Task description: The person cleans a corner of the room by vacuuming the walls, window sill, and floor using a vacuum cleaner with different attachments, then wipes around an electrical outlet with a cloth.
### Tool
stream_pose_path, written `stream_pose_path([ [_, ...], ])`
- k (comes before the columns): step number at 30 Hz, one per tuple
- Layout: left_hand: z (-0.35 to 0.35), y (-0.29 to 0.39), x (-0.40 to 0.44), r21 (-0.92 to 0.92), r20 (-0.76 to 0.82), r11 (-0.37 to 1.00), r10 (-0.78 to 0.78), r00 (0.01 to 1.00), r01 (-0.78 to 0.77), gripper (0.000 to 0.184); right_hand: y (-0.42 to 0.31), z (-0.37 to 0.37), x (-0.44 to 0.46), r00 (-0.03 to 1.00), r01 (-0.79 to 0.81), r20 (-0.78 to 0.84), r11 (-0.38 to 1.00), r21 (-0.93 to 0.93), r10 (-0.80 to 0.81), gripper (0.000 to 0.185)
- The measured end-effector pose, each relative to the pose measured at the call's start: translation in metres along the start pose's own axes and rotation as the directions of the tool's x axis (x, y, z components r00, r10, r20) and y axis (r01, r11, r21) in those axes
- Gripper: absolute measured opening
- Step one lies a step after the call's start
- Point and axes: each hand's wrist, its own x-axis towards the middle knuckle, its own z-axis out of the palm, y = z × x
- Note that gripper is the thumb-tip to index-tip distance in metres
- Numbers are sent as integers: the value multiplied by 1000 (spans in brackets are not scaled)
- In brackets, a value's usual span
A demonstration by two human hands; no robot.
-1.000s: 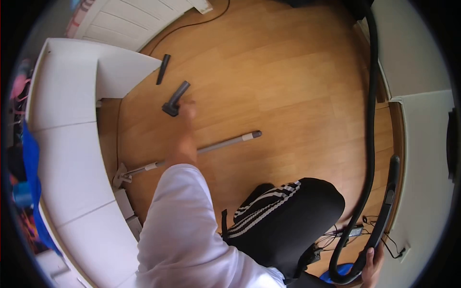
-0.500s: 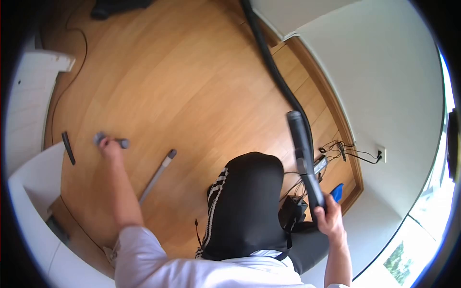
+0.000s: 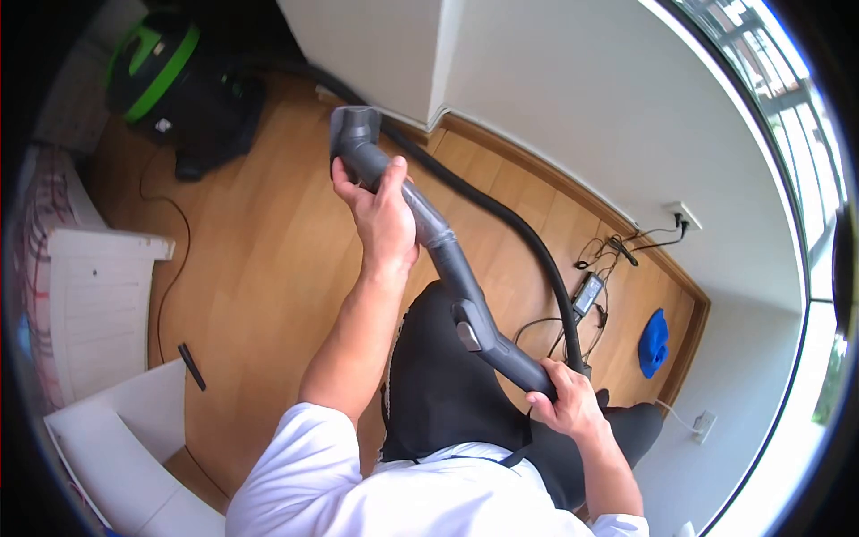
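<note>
Left hand (image 3: 386, 219) is grasping the nozzle (image 3: 356, 130), thumb and fingers wrapping the neck just below its head. Right hand (image 3: 569, 401) is closing round the lower end of the handle (image 3: 461, 282), near where the hose (image 3: 517, 222) is emerging. Neither hand is hanging free.

Nozzle position: up in front of the body, clear of the floor (image 3: 259, 268), its head pointing away from the person. Handle is slanting across above the black trousers (image 3: 438, 376), lower end toward the right.

Progress: nozzle and handle are lining up end to end and meeting at a joint (image 3: 437, 238), with no gap showing there. Judgement: the joining is looking nearly or fully done. (Depth of the fit is not showing, so I am not calling it locked.) Outstanding: neither hand is letting go, and the nozzle is not touching the floor.

Surroundings: hose is curving along the wall side toward the vac (image 3: 183, 103), which is standing far off at upper left. Slim tool (image 3: 191, 368) is lying loose on the floor, joined to nothing visible and well apart from both hands. Adapter (image 3: 587, 294) is lying among cables to the right; a blue item (image 3: 654, 344) is resting beyond it.
</note>
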Motion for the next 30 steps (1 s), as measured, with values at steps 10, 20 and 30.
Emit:
stream_pose_path([
  [10, 90, 76, -91, -182, 974, 640, 11, 227, 746, 40, -18, -29, -32, 999, -34, -30, 994, 107, 38, 45],
  [20, 176, 44, -159, 5, 997, 706, -59, 52, 708, 31, 12, -36, -55, 942, -235, -184, 944, 231, 279, 39],
  [30, 233, -69, -300, 596, 794, 763, -607, -41, 248, 55, 46, -64, -97, 513, -239, -564, 739, 630, 647, 40],
])
